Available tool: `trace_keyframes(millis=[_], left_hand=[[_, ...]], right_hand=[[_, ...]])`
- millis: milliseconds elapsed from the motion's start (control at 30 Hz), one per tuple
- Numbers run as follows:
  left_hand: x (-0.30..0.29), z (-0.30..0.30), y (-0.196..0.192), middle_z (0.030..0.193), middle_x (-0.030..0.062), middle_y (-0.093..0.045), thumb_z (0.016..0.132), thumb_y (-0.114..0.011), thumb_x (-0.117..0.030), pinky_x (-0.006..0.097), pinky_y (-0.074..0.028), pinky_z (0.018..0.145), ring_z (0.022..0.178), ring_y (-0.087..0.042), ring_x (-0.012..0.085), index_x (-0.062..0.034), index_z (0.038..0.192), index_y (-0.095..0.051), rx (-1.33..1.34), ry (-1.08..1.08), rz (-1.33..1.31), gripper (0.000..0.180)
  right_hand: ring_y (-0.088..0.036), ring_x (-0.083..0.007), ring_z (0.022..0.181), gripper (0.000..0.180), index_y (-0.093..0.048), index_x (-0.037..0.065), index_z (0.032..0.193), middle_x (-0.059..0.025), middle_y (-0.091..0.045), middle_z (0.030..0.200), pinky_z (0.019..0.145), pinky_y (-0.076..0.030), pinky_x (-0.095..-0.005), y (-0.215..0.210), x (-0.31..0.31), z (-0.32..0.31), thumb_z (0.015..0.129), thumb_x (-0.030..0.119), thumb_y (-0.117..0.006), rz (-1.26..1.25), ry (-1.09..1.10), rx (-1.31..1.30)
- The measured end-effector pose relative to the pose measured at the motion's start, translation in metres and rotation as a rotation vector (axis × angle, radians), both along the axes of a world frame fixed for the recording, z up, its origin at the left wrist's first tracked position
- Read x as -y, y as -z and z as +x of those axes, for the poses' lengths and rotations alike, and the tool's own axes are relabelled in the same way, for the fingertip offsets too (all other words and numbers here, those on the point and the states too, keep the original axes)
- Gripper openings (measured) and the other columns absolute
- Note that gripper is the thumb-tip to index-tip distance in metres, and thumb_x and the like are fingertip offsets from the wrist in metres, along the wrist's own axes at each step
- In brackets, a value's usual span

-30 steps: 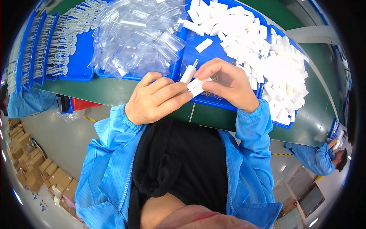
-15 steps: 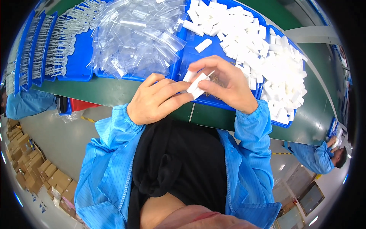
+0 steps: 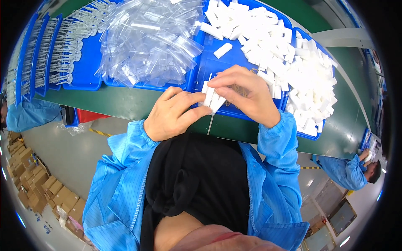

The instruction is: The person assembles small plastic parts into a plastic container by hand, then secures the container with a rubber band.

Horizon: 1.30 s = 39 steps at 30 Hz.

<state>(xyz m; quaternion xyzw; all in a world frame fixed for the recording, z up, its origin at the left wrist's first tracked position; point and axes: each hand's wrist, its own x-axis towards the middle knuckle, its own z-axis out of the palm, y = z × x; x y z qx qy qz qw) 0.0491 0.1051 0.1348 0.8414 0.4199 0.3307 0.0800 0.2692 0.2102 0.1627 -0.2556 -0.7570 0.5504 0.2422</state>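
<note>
Small white rectangular pieces (image 3: 212, 99), stacked side by side, are pinched at their left end by the thumb and fingers of my left hand (image 3: 173, 112). From the other side my right hand (image 3: 249, 94) closes its thumb and fingers on the same stack. The exact number of pieces is hard to make out. Below and beside my right fingers, tan rubber bands (image 3: 239, 93) lie in a blue tray (image 3: 209, 62). One loose white piece (image 3: 222, 50) rests in that tray, beyond my hands.
Many white pieces (image 3: 264, 37) heap up at the tray's far right, more in a second blue tray (image 3: 320, 129). Clear plastic bags (image 3: 150, 46) pile at left, beside stacked trays of syringe-like parts (image 3: 63, 54). A co-worker (image 3: 349, 171) sits at right; cardboard boxes (image 3: 63, 194) stand on the floor.
The stack of white pieces has turned to stand more upright. My right hand has shifted slightly down and its fingers have closed in over the stack. My left hand has moved slightly right.
</note>
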Motion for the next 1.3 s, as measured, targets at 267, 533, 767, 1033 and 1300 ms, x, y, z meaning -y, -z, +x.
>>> trace_keyframes(millis=[267,533,767,1033,1300], left_hand=[[0.012,-0.006,0.007,0.109,0.0075,-0.068,0.076,-0.069,-0.001,0.032,-0.049,0.072,0.083,-0.064,0.0227,-0.0083,0.105,-0.066,0.104,-0.050,-0.079,0.030],[0.008,-0.012,0.020,0.108,0.0118,-0.067,0.075,-0.074,0.003,0.035,-0.052,0.067,0.080,-0.065,0.0273,-0.0060,0.107,-0.064,0.248,-0.035,-0.045,0.034],[0.001,-0.007,0.022,0.107,0.0152,-0.067,0.075,-0.074,0.004,0.037,-0.058,0.071,0.086,-0.070,0.0333,-0.0041,0.103,-0.065,0.337,0.005,-0.086,0.031],[-0.015,0.003,0.003,0.111,0.0154,-0.067,0.073,-0.073,0.008,0.037,-0.058,0.073,0.089,-0.070,0.0314,-0.0048,0.108,-0.067,0.327,-0.071,-0.066,0.038],[-0.021,0.014,0.000,0.113,0.0136,-0.067,0.072,-0.072,0.009,0.035,-0.052,0.071,0.086,-0.067,0.0286,-0.0057,0.107,-0.068,0.284,-0.048,-0.080,0.038]], right_hand=[[-0.068,-0.0256,0.089,0.018,-0.068,0.003,0.104,-0.0120,-0.069,0.098,0.079,-0.054,-0.0348,0.015,-0.030,-0.045,0.089,0.012,-0.070,0.360,0.295,0.048],[-0.065,-0.0319,0.090,0.023,-0.066,0.005,0.104,-0.0115,-0.065,0.095,0.079,-0.053,-0.0402,0.019,-0.038,-0.061,0.086,0.017,-0.073,0.674,0.222,0.269],[-0.067,-0.0166,0.076,0.038,-0.056,0.004,0.130,-0.0087,-0.069,0.088,0.076,-0.054,-0.0284,0.002,-0.019,-0.017,0.092,0.006,-0.059,0.091,0.367,0.132],[-0.057,-0.0112,0.073,0.026,-0.065,0.003,0.119,-0.0034,-0.062,0.086,0.070,-0.048,-0.0250,-0.024,0.016,0.024,0.100,0.014,-0.052,-0.161,0.411,0.076],[-0.060,-0.0188,0.081,0.025,-0.068,0.005,0.116,-0.0086,-0.061,0.091,0.073,-0.049,-0.0301,-0.014,0.022,0.018,0.092,0.012,-0.069,0.145,0.358,0.012]])
